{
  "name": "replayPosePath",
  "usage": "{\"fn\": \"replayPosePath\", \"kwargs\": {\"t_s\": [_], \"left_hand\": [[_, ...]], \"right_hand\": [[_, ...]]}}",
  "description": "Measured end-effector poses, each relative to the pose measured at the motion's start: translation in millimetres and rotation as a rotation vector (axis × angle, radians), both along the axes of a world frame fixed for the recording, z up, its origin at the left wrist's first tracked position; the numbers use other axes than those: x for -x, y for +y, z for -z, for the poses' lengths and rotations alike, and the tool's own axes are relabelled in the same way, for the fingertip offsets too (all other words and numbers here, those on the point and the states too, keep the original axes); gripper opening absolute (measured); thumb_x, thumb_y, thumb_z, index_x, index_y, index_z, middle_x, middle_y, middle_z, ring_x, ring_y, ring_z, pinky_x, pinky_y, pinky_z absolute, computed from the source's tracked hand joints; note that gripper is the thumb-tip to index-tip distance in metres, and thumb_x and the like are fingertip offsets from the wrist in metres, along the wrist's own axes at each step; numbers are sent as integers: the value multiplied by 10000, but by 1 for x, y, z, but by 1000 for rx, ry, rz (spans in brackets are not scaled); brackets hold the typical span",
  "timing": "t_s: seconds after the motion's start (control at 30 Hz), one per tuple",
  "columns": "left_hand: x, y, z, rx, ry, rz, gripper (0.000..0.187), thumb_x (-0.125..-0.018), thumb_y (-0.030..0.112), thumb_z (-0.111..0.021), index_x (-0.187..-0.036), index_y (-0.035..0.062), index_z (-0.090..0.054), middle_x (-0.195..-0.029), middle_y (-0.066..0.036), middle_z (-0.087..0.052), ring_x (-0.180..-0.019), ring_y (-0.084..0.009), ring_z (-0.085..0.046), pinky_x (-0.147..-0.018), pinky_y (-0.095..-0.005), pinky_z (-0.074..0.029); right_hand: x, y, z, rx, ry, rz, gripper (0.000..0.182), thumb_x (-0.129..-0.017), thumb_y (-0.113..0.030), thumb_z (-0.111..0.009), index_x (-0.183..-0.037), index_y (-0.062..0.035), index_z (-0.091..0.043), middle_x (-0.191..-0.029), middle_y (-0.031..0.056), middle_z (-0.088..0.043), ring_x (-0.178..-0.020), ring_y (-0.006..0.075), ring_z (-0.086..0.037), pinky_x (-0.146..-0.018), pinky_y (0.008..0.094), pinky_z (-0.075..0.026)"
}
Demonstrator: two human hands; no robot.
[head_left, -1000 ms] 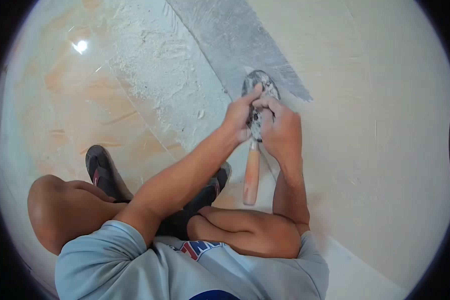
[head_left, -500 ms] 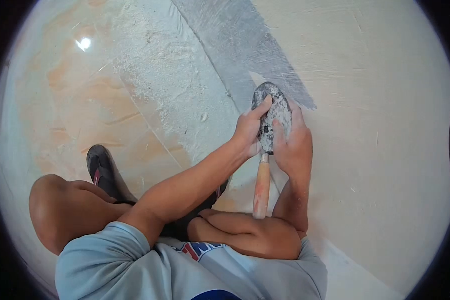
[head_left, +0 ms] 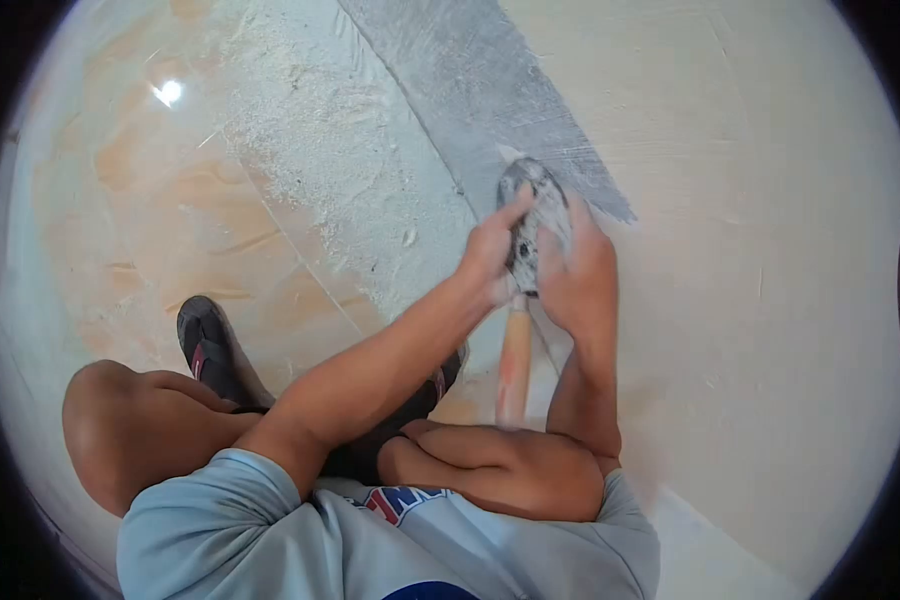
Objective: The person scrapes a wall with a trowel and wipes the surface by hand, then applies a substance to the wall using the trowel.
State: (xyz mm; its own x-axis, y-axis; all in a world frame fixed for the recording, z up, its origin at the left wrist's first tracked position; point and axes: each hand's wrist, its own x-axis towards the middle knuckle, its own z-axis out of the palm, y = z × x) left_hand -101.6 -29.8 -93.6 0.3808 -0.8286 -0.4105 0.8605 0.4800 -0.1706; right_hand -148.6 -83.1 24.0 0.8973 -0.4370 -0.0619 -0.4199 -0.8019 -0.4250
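Observation:
A hand trowel with a rounded, dark oval blade point(head_left: 526, 235) is caked with patches of white plaster or powder. Its pale wooden handle point(head_left: 512, 370) points down toward my lap, and no hand is on it. My left hand point(head_left: 492, 250) grips the blade's left edge, thumb lying on the face. From the right edge my right hand point(head_left: 578, 270) clasps the same blade, also with its thumb on top. Both hands are dusted white and slightly blurred. Fingers behind the blade are hidden.
A grey band point(head_left: 470, 80) runs diagonally beside the pale, smooth surface point(head_left: 730, 280) on the right. White powder and crumbs point(head_left: 320, 160) are scattered over the glossy, orange-marked floor tiles point(head_left: 170, 190). My bent legs and dark shoe point(head_left: 210, 345) are below on the left.
The trowel has shifted a little up and left, and its handle end has swung slightly left. Both hands have moved with it, keeping their hold on the blade.

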Motion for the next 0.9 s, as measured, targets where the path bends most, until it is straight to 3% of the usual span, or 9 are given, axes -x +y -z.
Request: {"fn": "replayPosePath", "kwargs": {"t_s": [0.03, 0.2, 0.27, 0.47, 0.6, 0.67, 0.73, 0.83, 0.9], "left_hand": [[-7, 0, 10, 41, -31, -31, 357, -1069, 343, -575, -1192, 19, -659, -1064, -109, -730, -936, -235, -724, -837, -383, -613], [-6, 8, 8, 75, -13, 47, 355, -1058, 339, -604, -1177, 9, -657, -1061, -124, -735, -922, -234, -732, -820, -392, -624], [9, 1, -7, 4, 14, 3, 329, -1051, 318, -624, -1164, 13, -670, -1050, -120, -733, -898, -212, -726, -781, -374, -620], [-21, 7, 19, 29, 4, 25, 348, -1065, 347, -590, -1161, 24, -674, -1011, -101, -737, -875, -226, -728, -821, -384, -622], [-14, 9, 12, 49, -12, 60, 345, -1066, 350, -589, -1159, 30, -678, -1024, -105, -738, -898, -218, -726, -831, -371, -616], [-1, 8, -5, 48, 44, 66, 330, -1056, 332, -613, -1169, 28, -672, -1033, -98, -737, -898, -211, -724, -812, -362, -613], [8, 3, -1, 30, -10, 89, 400, -1074, 395, -554, -1224, 39, -653, -1119, -117, -728, -1004, -248, -714, -936, -399, -585], [-2, 2, 3, 42, 34, 9, 336, -1046, 347, -627, -1164, 37, -673, -1041, -107, -734, -903, -223, -723, -826, -371, -612], [-18, 7, 19, 81, -3, 35, 363, -1070, 372, -569, -1159, 34, -668, -1041, -115, -734, -918, -236, -725, -844, -381, -613]], "right_hand": [[-10, 3, 1, -71, 49, 61, 457, -950, -124, -580, -1384, 15, -545, -1116, 327, -681, -1088, 480, -668, -920, 464, -527], [2, 5, 2, -29, 22, 54, 456, -950, -120, -586, -1377, 35, -548, -1131, 338, -673, -1097, 483, -663, -926, 465, -525], [12, 2, -10, -77, -43, 16, 448, -968, -197, -558, -1380, -23, -541, -1090, 308, -692, -1024, 519, -646, -849, 573, -513], [-18, 1, 17, 13, 72, 32, 459, -966, -205, -556, -1385, -18, -539, -1101, 318, -686, -1027, 517, -648, -878, 579, -509], [-8, 2, 11, -23, 47, 55, 454, -956, -141, -594, -1375, 27, -549, -1137, 331, -676, -1081, 492, -661, -916, 488, -523], [5, 5, -6, -33, 5, 24, 433, -970, -202, -551, -1373, -44, -533, -1101, 303, -686, -987, 534, -640, -844, 594, -503], [2, 8, -16, -69, 22, 21, 423, -971, -202, -549, -1365, -48, -541, -1090, 305, -687, -985, 534, -642, -830, 599, -502], [-6, 1, -1, 2, 124, 31, 447, -973, -216, -543, -1379, -30, -519, -1098, 305, -688, -1005, 523, -648, -843, 598, -508], [-18, 0, 20, 36, 121, 26, 454, -974, -217, -541, -1385, -25, -512, -1092, 309, -689, -1004, 523, -648, -853, 600, -506]]}}
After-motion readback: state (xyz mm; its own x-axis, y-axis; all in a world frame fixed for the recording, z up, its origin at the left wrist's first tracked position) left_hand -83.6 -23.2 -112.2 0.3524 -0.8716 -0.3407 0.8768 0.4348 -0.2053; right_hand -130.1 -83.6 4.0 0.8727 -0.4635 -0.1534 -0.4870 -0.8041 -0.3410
